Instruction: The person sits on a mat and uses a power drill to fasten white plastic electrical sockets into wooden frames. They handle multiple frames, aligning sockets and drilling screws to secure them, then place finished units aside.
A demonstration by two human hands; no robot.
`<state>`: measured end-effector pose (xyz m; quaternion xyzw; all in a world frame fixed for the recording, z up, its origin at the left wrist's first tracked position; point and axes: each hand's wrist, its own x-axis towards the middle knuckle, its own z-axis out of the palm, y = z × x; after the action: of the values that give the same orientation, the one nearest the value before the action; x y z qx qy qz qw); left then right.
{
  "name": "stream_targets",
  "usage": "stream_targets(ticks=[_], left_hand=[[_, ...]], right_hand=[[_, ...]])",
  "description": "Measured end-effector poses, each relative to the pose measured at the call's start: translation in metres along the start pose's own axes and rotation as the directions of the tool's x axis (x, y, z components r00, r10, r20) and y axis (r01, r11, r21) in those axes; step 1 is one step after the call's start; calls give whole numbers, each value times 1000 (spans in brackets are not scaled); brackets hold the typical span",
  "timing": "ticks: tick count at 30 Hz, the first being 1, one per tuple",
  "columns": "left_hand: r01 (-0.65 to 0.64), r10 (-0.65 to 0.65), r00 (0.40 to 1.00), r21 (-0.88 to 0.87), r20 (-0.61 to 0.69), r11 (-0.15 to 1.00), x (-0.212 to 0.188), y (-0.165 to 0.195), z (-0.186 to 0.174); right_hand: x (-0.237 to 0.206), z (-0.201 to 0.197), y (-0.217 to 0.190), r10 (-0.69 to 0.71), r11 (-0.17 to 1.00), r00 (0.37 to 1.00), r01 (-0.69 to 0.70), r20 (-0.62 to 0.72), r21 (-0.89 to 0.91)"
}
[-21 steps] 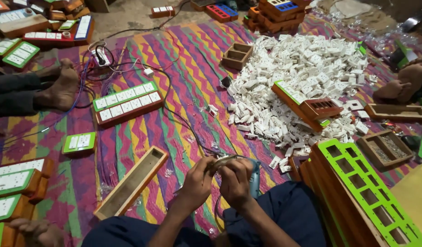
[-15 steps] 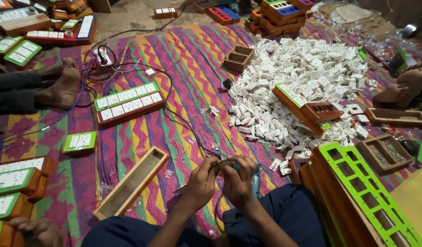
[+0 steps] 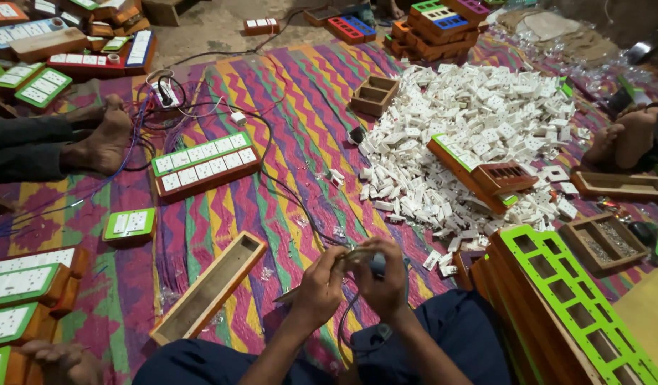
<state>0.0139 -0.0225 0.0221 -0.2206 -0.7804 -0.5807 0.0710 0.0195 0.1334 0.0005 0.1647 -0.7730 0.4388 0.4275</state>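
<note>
My left hand (image 3: 320, 284) and my right hand (image 3: 383, 276) are pressed close together just above my lap, over the striped mat (image 3: 300, 121). Between the fingertips sits a small brownish part (image 3: 352, 257), pinched by my left hand. My right hand is closed around a blue-handled tool (image 3: 378, 265). A black cable (image 3: 347, 324) hangs from the tool towards my knees. A thin rod (image 3: 290, 294) sticks out lower left below my left hand; what it belongs to is unclear.
An open long wooden box (image 3: 208, 289) lies left of my hands. A heap of white socket parts (image 3: 479, 121) fills the right middle. Green frames on wooden boxes (image 3: 571, 303) stand at my right. A finished socket board (image 3: 204, 164), loose wires and other people's feet (image 3: 104, 135) lie around.
My hands stay together on the small part and shift only slightly to the right. The camera view has tilted a little.
</note>
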Motion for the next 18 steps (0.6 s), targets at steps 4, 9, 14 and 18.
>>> stream_targets(ticks=[4,9,14,18], left_hand=[[-71,71,997,-4,-16,997,0,-3,4],[-43,44,998,27,-53,999,2,-13,10],[-63,75,983,73,-167,995,8,-29,16],[-181,244,925,226,-291,957,17,-45,21]], right_hand=[[-2,-5,6,104,957,994,-109,33,270],[-2,-13,23,424,785,880,-474,213,398],[-9,-22,27,471,532,752,-660,462,531],[-4,-30,30,297,519,802,-591,519,617]])
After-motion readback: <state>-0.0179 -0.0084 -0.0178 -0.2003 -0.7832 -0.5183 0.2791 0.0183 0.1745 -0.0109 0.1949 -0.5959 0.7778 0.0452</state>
